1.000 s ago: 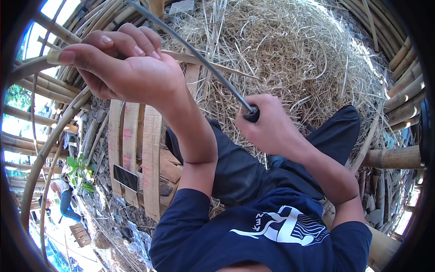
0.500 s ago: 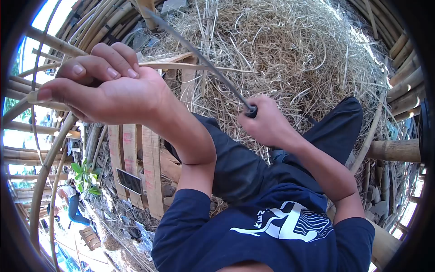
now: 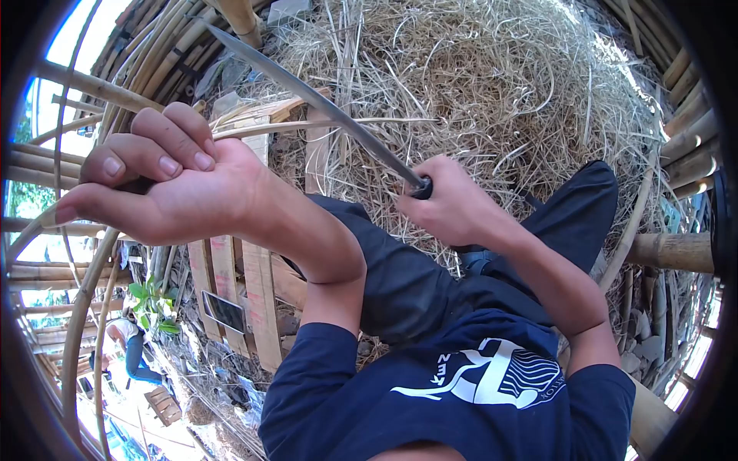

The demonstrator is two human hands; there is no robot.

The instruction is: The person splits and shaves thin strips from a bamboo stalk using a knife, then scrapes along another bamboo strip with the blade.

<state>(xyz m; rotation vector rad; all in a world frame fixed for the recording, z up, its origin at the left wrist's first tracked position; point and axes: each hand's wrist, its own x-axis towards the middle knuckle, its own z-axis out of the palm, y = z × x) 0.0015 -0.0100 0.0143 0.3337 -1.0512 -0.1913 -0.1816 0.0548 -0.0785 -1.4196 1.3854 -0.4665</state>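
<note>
My right hand [image 3: 455, 201] is closed round the dark handle of a long knife [image 3: 307, 92]. Its grey blade slants up and left, the tip near the bamboo at the top left. At the left, my left hand [image 3: 154, 170] has its fingers curled round a thin bamboo strip [image 3: 34, 228], palm turned up, thumb along the strip. Part of the strip is hidden inside the fist. Beyond the wrist, a pale split length [image 3: 369, 121] runs right beneath the blade; I cannot tell whether blade and strip touch.
Dry bamboo shavings [image 3: 500, 84] cover the ground ahead. Wooden slats [image 3: 257, 292] with a phone [image 3: 224, 312] on them lie by my leg. Bamboo poles [image 3: 669, 252] stand on both sides. Another person [image 3: 134, 353] is at the lower left, near a leafy plant [image 3: 154, 303].
My left hand has lowered slightly and the strip has shifted with it. The knife has turned, showing more of its flat, and its tip has swung left and down. My right hand has barely moved.
</note>
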